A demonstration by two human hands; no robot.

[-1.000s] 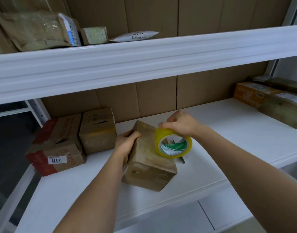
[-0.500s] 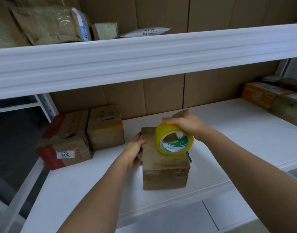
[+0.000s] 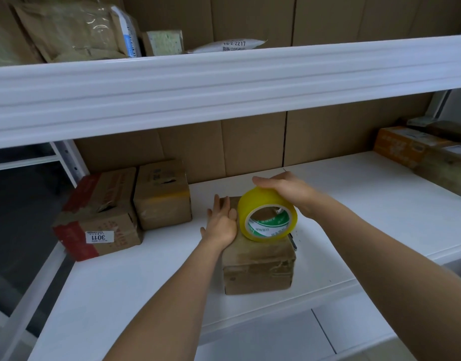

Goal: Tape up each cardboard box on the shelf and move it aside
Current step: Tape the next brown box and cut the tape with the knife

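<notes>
Head view. A small cardboard box point(image 3: 258, 259) is sitting near the front edge of the lower shelf point(image 3: 380, 204), square to the viewer. The left hand point(image 3: 221, 222) is lying flat on the left part of the box top, fingers straight and pointing toward the back wall, pressing down. The right hand point(image 3: 289, 194) is gripping a yellow tape roll point(image 3: 267, 214) from above and behind, fingers curled over its outer rim; the roll is standing on edge on the box top, its open core facing the viewer.

Judgement: the step in hand is running tape along the top of this box. To do it well, the flat hand should be pinning the box so it is not sliding toward the shelf edge, while the roll is being drawn straight along the seam and kept low to the cardboard. Whether the tape end is already stuck down cannot be told; the strip is not showing.

The box is directly under both hands, the roll touching its top just beside the left thumb. A thin dark object point(image 3: 293, 242), possibly a blade or pen, is lying on the shelf just beside the box's right side.

Two more boxes point(image 3: 125, 204) are standing together to the left; other parcels point(image 3: 419, 149) are sitting well apart at far right.
</notes>
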